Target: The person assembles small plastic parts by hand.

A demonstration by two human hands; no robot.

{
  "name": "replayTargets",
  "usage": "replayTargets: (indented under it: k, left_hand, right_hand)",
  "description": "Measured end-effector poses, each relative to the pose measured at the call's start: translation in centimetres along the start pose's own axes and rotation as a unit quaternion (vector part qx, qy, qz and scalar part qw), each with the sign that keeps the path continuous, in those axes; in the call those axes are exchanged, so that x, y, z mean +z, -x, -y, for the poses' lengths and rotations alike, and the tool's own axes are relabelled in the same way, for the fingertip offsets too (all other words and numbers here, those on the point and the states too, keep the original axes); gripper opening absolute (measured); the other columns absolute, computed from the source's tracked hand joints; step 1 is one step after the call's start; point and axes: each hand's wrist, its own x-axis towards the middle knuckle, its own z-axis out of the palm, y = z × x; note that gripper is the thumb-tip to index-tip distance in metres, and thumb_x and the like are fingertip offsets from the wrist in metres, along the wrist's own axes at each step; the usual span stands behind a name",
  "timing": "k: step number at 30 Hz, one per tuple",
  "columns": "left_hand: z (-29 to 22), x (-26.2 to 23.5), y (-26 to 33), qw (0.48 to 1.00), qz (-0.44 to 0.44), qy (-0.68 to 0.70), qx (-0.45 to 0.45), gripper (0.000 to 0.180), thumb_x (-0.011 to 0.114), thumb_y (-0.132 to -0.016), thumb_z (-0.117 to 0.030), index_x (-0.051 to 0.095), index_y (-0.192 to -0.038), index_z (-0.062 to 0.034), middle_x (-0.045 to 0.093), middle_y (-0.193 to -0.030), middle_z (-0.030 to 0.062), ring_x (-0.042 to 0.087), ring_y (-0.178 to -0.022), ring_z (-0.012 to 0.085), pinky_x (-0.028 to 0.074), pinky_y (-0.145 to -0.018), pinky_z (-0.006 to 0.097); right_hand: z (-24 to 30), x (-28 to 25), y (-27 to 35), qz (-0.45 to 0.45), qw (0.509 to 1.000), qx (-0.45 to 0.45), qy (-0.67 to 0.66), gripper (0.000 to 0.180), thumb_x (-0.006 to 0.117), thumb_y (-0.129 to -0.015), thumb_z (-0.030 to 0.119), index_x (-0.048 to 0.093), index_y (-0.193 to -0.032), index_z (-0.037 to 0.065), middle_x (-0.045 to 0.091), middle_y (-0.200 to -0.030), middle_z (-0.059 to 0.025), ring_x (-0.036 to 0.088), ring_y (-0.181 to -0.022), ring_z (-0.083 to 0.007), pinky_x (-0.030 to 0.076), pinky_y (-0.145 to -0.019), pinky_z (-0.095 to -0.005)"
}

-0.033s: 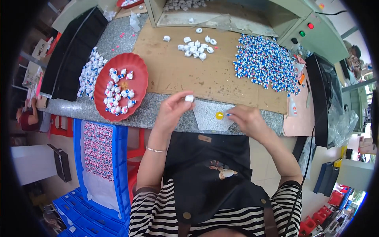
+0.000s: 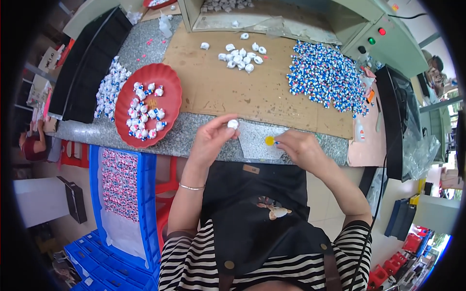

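My left hand pinches a small white rounded piece between thumb and fingertips. It is over the left edge of a pale speckled sheet at the worktop's front edge. My right hand is closed in a pinch on a small blue-and-white piece, mostly hidden by the fingers. Those fingertips are right beside a round yellow spot on the sheet. Farther back, several similar white pieces lie loose on a cardboard mat. To the right spreads a big heap of small blue-and-white pieces.
On the left stands a red scalloped dish holding several white-and-blue figures, beside a white-and-blue pile. A blue crate with rows of pieces is below it. A small bottle stands at right. Behind the mat is a green-grey cabinet.
My right hand has shifted slightly left, bringing the small blue-and-white piece up to the yellow spot. My left hand has hardly moved; its white piece is a touch lower.
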Motion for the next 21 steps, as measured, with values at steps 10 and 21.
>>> replayTargets:
  k: [10,21]
  left_hand:
    - [0.4,0.7,3.4,1.000,-0.015,-0.014,0.013,0.037,0.062,-0.085,0.007,0.055,-0.122,0.0016,0.064,-0.104,0.0066,0.062,-0.093,0.0113,0.051,-0.085,0.024]
    - [4.3,5.1,2.6,0.940,-0.065,-0.266,0.206,0.032,0.069,-0.075,0.007,0.062,-0.106,0.0007,0.063,-0.102,0.0116,0.067,-0.086,0.0172,0.056,-0.073,0.026]
  right_hand:
    - [0.8,1.5,-1.3,0.127,0.981,-0.041,0.141,0.028,0.058,-0.067,-0.001,0.063,-0.094,0.000,0.060,-0.086,-0.0133,0.061,-0.080,-0.0327,0.050,-0.069,-0.0413]
    - [3.0,0.8,0.0,-0.058,0.928,0.256,-0.265,0.019,0.067,-0.085,0.004,0.066,-0.102,-0.003,0.069,-0.086,-0.0081,0.065,-0.076,-0.0138,0.052,-0.069,-0.0255]
